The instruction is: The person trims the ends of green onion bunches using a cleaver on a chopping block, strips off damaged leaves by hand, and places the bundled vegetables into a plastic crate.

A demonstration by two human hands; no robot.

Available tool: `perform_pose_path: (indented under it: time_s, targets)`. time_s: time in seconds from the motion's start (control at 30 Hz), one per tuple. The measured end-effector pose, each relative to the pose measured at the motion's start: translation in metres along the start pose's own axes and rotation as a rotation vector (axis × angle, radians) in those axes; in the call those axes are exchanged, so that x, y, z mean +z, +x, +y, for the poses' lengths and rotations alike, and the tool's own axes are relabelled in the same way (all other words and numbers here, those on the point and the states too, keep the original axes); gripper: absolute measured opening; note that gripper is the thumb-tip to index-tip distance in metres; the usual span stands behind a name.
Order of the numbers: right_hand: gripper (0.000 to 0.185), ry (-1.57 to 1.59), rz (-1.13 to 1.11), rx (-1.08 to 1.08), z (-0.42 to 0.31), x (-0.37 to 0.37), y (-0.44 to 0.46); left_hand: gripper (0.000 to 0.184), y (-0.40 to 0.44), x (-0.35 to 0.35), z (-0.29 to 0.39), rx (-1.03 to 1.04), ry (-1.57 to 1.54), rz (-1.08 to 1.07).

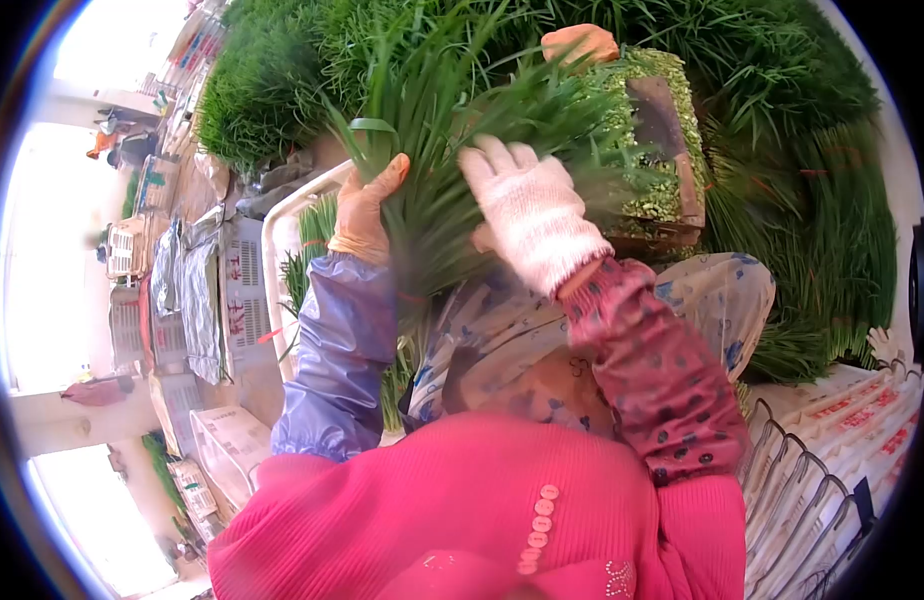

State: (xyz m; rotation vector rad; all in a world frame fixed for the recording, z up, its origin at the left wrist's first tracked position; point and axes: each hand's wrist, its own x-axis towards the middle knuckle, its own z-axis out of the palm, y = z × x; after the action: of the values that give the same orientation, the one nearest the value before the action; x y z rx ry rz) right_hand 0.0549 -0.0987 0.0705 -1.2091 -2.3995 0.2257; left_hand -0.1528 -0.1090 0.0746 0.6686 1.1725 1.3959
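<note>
A large bunch of green chives stands upright in front of my lap, its long leaves fanning out at the top and partly blurred. My left hand, in an orange rubber glove, is closed around the left side of the bunch, with its thumb up; its other fingers are partly hidden by leaves. My right hand, in a white knitted glove, lies against the right side of the leaves. Its fingers are extended and slightly apart, and the thumb sits lower down. Some leaves spread rightward behind the right hand.
A wooden box covered in pale green trimmings, with an orange object on top, stands at the right. Piles of chives lie behind and beside it. A white crate with bundles stands at left. Plastic bags hang at lower right.
</note>
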Motion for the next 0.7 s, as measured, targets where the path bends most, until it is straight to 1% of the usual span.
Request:
perform_pose_path:
  time_s: [0.03, 0.1, 0.17, 0.23, 0.3, 0.33, 0.37, 0.43, 0.47, 0.5, 0.57, 0.6, 0.63, 0.7]
  targets:
    - [0.072, 0.065, -0.322, 0.146, 0.003, -0.003, 0.001, 0.027, 0.004, -0.002, -0.002, -0.001, 0.000, -0.005]
    - [0.071, 0.177, -0.362, 0.192, 0.007, -0.009, -0.010, 0.024, 0.007, -0.006, -0.007, 0.014, -0.021, 0.058]
    - [0.076, 0.307, -0.227, 0.292, 0.021, -0.012, -0.023, 0.021, 0.010, -0.010, -0.010, 0.007, 0.003, 0.036]
    - [0.087, 0.318, -0.104, 0.400, 0.043, -0.001, -0.029, 0.019, 0.016, -0.012, -0.010, -0.005, -0.012, 0.040]
    - [0.087, 0.452, -0.089, 0.445, 0.060, 0.001, -0.034, 0.019, 0.015, -0.011, -0.012, 0.001, -0.013, 0.050]
    - [0.082, 0.527, -0.059, 0.468, 0.064, -0.001, -0.038, 0.019, 0.015, -0.010, -0.013, 0.007, -0.014, 0.060]
    - [0.082, 0.526, -0.060, 0.470, 0.068, -0.003, -0.040, 0.019, 0.015, -0.009, -0.014, 0.011, -0.014, 0.070]
    - [0.078, 0.534, 0.011, 0.457, 0.068, -0.013, -0.039, 0.020, 0.013, -0.008, -0.014, 0.017, -0.011, 0.066]
    - [0.071, 0.530, -0.010, 0.552, 0.066, -0.023, -0.041, 0.021, 0.013, -0.008, -0.014, 0.027, -0.009, 0.062]
    - [0.071, 0.529, -0.011, 0.553, 0.068, -0.026, -0.041, 0.021, 0.013, -0.009, -0.015, 0.026, -0.009, 0.062]
    - [0.064, 0.327, 0.134, 0.624, 0.074, -0.029, -0.041, 0.023, 0.013, -0.011, -0.015, 0.024, -0.013, 0.056]
    - [0.050, 0.179, 0.296, 0.613, 0.067, -0.033, -0.041, 0.023, 0.012, -0.011, -0.015, 0.023, -0.012, 0.057]
    - [0.050, 0.179, 0.296, 0.614, 0.067, -0.032, -0.044, 0.023, 0.011, -0.010, -0.015, 0.025, -0.029, 0.054]
    - [0.034, 0.407, 0.560, 0.424, 0.067, -0.030, -0.051, 0.024, 0.011, -0.010, -0.015, 0.028, -0.048, 0.053]
